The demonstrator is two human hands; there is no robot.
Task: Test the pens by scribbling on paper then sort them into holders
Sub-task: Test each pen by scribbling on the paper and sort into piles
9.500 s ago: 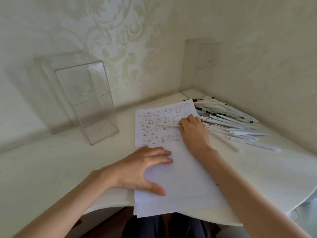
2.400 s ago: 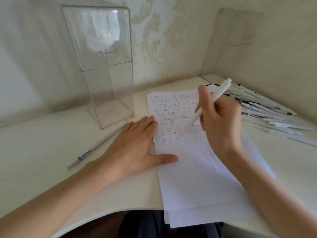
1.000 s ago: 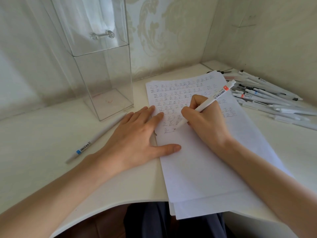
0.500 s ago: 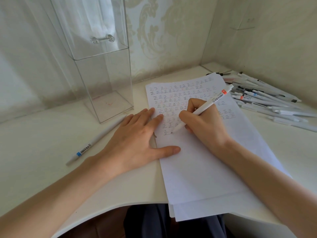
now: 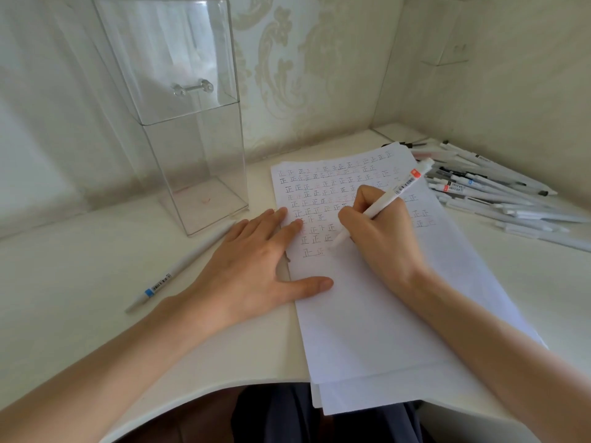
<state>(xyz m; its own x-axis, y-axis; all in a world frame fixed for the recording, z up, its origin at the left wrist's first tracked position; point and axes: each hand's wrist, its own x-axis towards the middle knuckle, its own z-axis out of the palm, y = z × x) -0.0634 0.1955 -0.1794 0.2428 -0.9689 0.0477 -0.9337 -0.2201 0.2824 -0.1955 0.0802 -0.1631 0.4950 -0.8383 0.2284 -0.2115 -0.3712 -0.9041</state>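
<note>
On the paper, I see the right hand pinching a red pen, tip at the lowest marks. Beside it, the left hand lies flat, fingers straight, on the sheet's edge.

Open table at near left. Only a blue-banded pen lies there, slanting from the clear holder base toward the table edge. The holder stands upright at back left, close to the wall, tall enough to block a low reach. Left hand lies flat on the left edge of the paper and fills the gap between holder and sheet. Right hand, gripping a white pen, covers mid-sheet. The near half of the paper is bare. The pen pile crowds the back right corner along the wall, just beside the paper. A strip of bare table lies in front of the pile. A second holder behind the pile is faint.
</note>
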